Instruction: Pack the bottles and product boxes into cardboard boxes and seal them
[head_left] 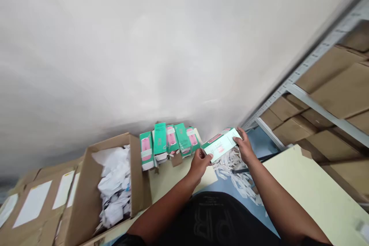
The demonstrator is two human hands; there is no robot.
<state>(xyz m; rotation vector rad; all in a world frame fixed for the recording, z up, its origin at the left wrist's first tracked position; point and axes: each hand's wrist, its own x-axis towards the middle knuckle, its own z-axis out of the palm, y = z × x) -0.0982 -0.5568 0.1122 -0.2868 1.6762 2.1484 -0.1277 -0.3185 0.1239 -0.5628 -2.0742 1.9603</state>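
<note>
A long, narrow carton (pixel 221 146) is held between my two hands, its pale mint side with a small pink print facing up. My left hand (pixel 199 165) grips its near left end, thumb on top. At the far right end, my right hand (pixel 243 145) pinches it, thumb laid on the pale face. A green and pink edge shows along the carton's back. Several similar green and pink cartons (pixel 160 140) stand in a row against the wall to the left, some with torn flaps.
On the left, an open cardboard box (pixel 108 142) holds crumpled white paper (pixel 115 184), beside closed cartons with white labels (pixel 33 203). White paper strips (pixel 239 180) lie on the blue floor. Right, a pale yellow tabletop (pixel 311 188) and a metal shelf (pixel 317 107) stacked with brown boxes.
</note>
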